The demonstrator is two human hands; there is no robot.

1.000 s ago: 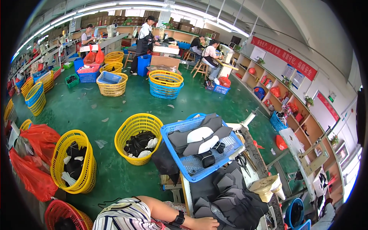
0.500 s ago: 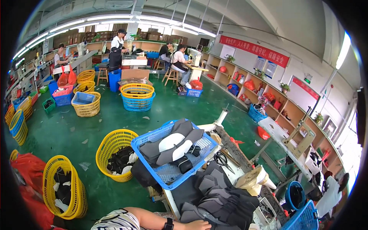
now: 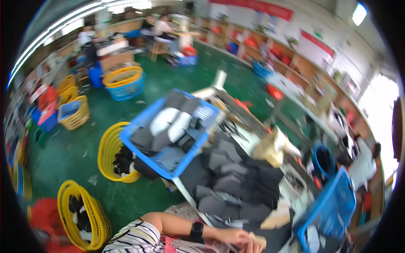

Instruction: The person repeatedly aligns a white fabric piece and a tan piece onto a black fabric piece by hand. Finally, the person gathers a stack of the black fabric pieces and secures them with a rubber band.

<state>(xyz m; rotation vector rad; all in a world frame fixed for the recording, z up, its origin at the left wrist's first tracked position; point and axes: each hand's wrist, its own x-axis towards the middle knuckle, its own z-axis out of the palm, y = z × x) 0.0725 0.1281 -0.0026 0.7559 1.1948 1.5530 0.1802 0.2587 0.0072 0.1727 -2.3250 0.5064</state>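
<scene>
My left hand [image 3: 241, 239], with a black watch on its wrist, is at the bottom edge beside the work table. Its fingers are curled together, and a pale tan edge shows at their tips; blur hides what it is. Just beyond lie overlapping stacks of dark grey, curved flat pieces [image 3: 228, 177]. A tan flat piece [image 3: 276, 215] rests on the right part of the stacks. To the left, a blue plastic basket [image 3: 171, 173] holds grey and white pieces [image 3: 164, 121]. My right hand is not in view.
Yellow baskets [image 3: 103, 158] with black and white pieces stand on the green floor at left. Scissors [image 3: 232, 127] lie farther up the table. A tilted blue crate [image 3: 341, 198] and a round blue basket [image 3: 324, 158] are at right. Several people sit or stand far off.
The view has swung right and down, bringing the tilted blue crate further into sight. My left hand has moved right along the table's near side, and its fingers have gone from flat to curled.
</scene>
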